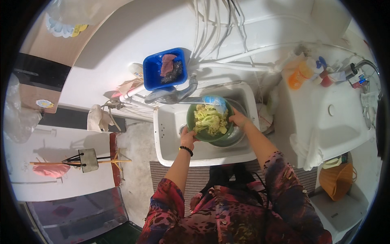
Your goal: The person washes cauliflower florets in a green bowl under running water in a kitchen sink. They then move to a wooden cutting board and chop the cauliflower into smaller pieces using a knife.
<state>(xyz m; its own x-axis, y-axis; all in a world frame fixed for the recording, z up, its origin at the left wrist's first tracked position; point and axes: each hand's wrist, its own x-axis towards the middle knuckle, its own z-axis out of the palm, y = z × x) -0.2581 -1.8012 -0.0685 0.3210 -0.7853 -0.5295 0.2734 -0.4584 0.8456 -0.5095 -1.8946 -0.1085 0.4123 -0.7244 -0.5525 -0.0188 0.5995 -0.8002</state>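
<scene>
Between my two hands is a green bowl (191, 117), held over the white sink (170, 152). Cauliflower pieces (210, 120) fill it. My left hand (188, 138) grips the bowl's near left rim, and a black beaded bracelet circles that wrist. On the right rim, my right hand (238, 118) has its thumb at the edge and its fingers out of sight. The faucet spout (193, 100) reaches over the bowl's far side, with a blue and white covering (215, 102) at its end. Beneath the bowl, partly hidden, a round basin (236, 138) sits in the sink.
A blue plastic basket (147, 71) holding a pink cloth (167, 64) and a steel scourer (172, 73) stands above the faucet. To the right is a white washbasin (341, 134) with an orange bottle (300, 74) on its ledge. An orange bag (336, 181) is at the lower right.
</scene>
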